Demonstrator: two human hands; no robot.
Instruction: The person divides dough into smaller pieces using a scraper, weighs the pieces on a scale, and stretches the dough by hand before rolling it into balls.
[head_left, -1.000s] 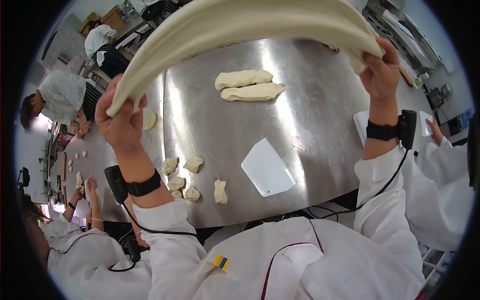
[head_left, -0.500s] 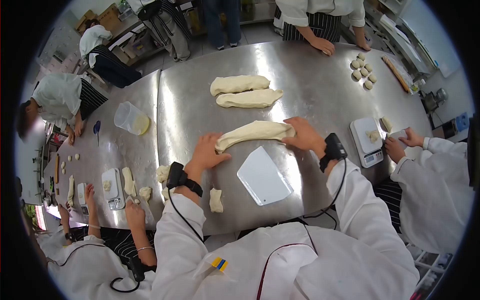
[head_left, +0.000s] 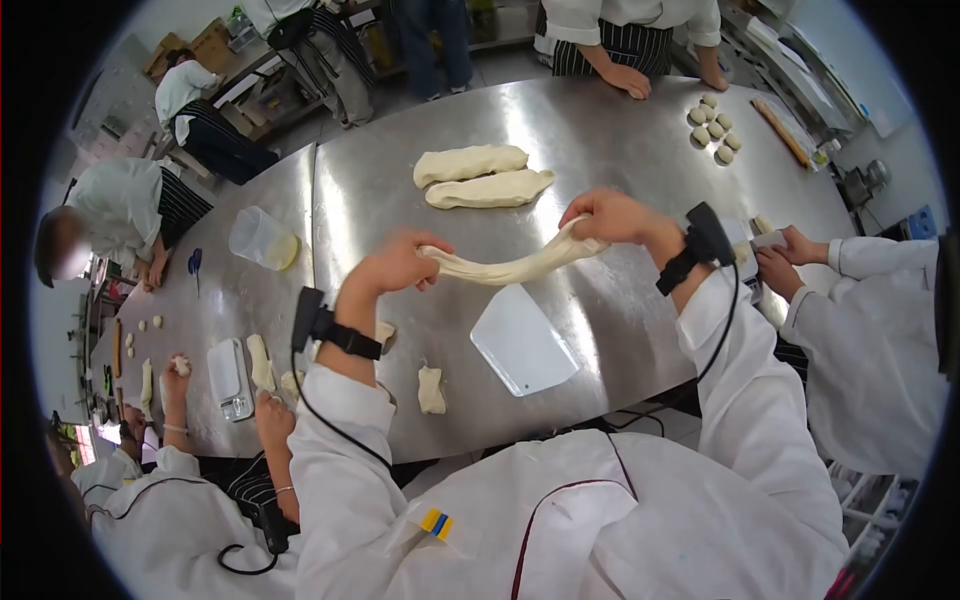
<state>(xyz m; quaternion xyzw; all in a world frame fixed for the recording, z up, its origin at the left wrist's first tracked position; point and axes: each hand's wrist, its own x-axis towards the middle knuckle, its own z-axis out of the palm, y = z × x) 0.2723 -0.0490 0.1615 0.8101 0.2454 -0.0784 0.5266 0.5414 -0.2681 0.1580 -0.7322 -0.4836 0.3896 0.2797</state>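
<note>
A long strip of dough hangs stretched between my two hands, sagging in the middle above the metal table. My left hand pinches its left end, and my right hand grips its right end, which is raised higher. Just below the strip lies a white dough scraper, flat on the table. Beyond it rest two thick dough logs side by side, the farther log and the nearer log. A small dough piece is near my left forearm.
The steel table carries a plastic measuring jug, blue scissors and a kitchen scale at left. Several dough balls and a rolling pin sit at far right. Co-workers stand all around; one person's hands work at right.
Both hands have lifted the dough strip off the table and drawn its ends apart. The strip now sags thinner and longer. At left, a co-worker's hand has picked up a small dough piece.
</note>
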